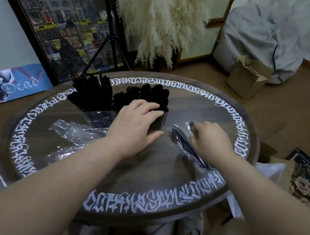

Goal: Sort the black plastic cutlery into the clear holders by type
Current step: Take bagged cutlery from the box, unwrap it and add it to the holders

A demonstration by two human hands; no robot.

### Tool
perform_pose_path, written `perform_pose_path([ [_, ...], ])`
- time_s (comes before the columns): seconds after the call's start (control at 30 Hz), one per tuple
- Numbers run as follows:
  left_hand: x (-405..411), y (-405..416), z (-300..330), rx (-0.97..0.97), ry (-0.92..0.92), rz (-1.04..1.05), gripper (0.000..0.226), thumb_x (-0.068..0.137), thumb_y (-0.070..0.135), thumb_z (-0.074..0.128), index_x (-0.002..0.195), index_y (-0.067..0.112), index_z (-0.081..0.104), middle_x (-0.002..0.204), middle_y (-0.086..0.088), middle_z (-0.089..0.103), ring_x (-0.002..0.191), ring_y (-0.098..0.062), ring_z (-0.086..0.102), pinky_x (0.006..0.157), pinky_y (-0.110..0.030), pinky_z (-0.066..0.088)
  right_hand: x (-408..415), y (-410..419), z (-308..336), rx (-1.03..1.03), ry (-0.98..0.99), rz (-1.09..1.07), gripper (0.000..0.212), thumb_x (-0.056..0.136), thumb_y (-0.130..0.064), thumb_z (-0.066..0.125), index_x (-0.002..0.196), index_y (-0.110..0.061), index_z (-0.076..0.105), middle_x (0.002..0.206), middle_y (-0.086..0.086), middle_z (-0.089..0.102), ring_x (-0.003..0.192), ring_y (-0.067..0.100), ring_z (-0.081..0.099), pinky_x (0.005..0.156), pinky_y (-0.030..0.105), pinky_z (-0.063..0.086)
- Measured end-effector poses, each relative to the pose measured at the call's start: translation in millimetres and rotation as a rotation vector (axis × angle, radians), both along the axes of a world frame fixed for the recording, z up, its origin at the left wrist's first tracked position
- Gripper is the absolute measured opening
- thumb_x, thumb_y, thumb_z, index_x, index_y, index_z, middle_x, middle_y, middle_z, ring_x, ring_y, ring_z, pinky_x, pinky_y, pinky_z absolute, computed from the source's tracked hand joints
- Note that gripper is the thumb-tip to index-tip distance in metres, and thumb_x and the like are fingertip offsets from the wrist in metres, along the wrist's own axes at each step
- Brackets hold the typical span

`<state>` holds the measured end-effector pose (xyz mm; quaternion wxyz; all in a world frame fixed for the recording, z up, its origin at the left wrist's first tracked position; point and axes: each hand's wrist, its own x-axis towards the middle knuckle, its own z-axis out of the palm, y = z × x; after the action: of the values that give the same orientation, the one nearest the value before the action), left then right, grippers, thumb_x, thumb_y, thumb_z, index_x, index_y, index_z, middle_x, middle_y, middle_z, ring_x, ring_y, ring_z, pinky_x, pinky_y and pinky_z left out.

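Observation:
A clear holder packed with black cutlery stands at the table's far left. Right of it, a second bunch of black cutlery rises from a holder hidden behind my left hand, which rests against it with fingers spread. My right hand pinches the top of a clear plastic-wrapped pack of black cutlery lying flat on the table. Whether my left hand grips the holder is not visible.
The round dark table has white lettering round its rim. Crumpled clear wrappers lie at the left. On the floor stand a tripod, a framed picture, pampas grass, a cardboard box and a beanbag.

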<state>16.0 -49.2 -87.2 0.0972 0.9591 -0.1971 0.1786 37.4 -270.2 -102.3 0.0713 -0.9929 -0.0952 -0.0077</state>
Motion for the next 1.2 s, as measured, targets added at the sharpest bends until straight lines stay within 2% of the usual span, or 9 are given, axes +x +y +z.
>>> perform_pose_path([
  [0.17,-23.5,-14.3,-26.2,0.027,0.216,0.027,0.055,0.087,0.052,0.057,0.136,0.026,0.051,0.139,0.009,0.049,0.129,-0.02,0.037,0.107,-0.04,0.034,-17.6,-9.5,-25.0,-0.186,0.17,0.007,0.038,0.084,-0.05,0.06,0.103,-0.017,0.065,0.109,0.006,0.06,0.104,0.028,0.05,0.083,0.033,0.044],
  [0.4,-41.4,-24.5,-41.0,0.104,0.289,0.035,0.054,0.091,0.054,0.049,0.141,0.035,0.042,0.145,0.014,0.039,0.134,-0.015,0.027,0.11,-0.036,0.029,-34.9,2.1,-38.9,-0.149,0.09,0.198,0.022,0.084,-0.022,0.053,0.105,-0.018,0.061,0.106,0.004,0.064,0.102,0.026,0.049,0.076,0.028,0.037],
  [0.53,-48.1,-25.3,-47.3,0.171,0.35,0.03,0.053,0.092,0.055,0.046,0.142,0.036,0.038,0.146,0.015,0.039,0.135,-0.013,0.028,0.107,-0.038,0.027,-40.6,13.7,-38.7,0.057,0.023,0.322,0.02,0.083,-0.026,0.056,0.101,-0.019,0.062,0.097,0.0,0.064,0.101,0.024,0.046,0.081,0.031,0.043],
  [0.67,-51.8,-16.2,-42.9,0.112,0.356,0.06,0.045,0.096,0.045,0.044,0.14,0.034,0.043,0.129,0.007,0.056,0.119,-0.017,0.05,0.099,-0.035,0.035,-38.9,21.6,-32.4,0.292,-0.059,0.338,0.018,0.081,-0.024,0.067,0.099,-0.021,0.067,0.097,-0.003,0.065,0.1,0.02,0.043,0.088,0.03,0.041],
  [0.77,-55.2,-3.1,-35.1,0.016,0.354,0.122,0.041,0.097,0.039,0.048,0.137,0.032,0.049,0.119,0.006,0.058,0.11,-0.018,0.055,0.09,-0.033,0.044,-35.4,25.0,-16.1,0.4,-0.019,0.25,0.042,0.082,-0.029,0.069,0.122,-0.024,0.06,0.123,-0.001,0.058,0.12,0.023,0.045,0.102,0.029,0.032],
  [0.87,-60.1,12.0,-31.8,-0.043,0.353,0.162,0.041,0.096,0.037,0.05,0.137,0.03,0.049,0.12,0.007,0.057,0.11,-0.017,0.055,0.088,-0.032,0.047,-32.5,28.7,6.8,0.624,0.2,0.051,0.055,0.086,-0.021,0.064,0.138,-0.022,0.047,0.139,0.001,0.048,0.126,0.019,0.046,0.102,0.03,0.036],
  [0.97,-64.3,22.5,-28.4,-0.081,0.325,0.177,0.042,0.096,0.036,0.052,0.137,0.03,0.049,0.123,0.008,0.056,0.112,-0.015,0.055,0.091,-0.033,0.048,-29.2,37.7,9.5,0.874,0.346,-0.137,0.049,0.089,-0.017,0.058,0.137,-0.017,0.049,0.126,0.001,0.057,0.111,0.017,0.055,0.093,0.032,0.045],
  [1.07,-68.5,29.7,-26.5,-0.093,0.314,0.173,0.043,0.095,0.035,0.053,0.137,0.03,0.049,0.124,0.008,0.056,0.112,-0.015,0.055,0.09,-0.032,0.048,-34.3,52.3,0.0,1.068,0.496,-0.238,0.031,0.092,-0.023,0.058,0.122,-0.017,0.056,0.094,-0.001,0.062,0.079,0.014,0.059,0.07,0.029,0.052],
  [1.2,-71.1,38.6,-27.7,-0.079,0.311,0.175,0.045,0.094,0.035,0.055,0.138,0.031,0.048,0.125,0.009,0.055,0.113,-0.015,0.054,0.09,-0.031,0.047,-41.9,64.5,-14.8,1.089,0.484,-0.178,0.007,0.089,-0.013,0.063,0.093,-0.012,0.069,0.07,-0.002,0.061,0.053,0.003,0.05,0.043,0.011,0.036],
])
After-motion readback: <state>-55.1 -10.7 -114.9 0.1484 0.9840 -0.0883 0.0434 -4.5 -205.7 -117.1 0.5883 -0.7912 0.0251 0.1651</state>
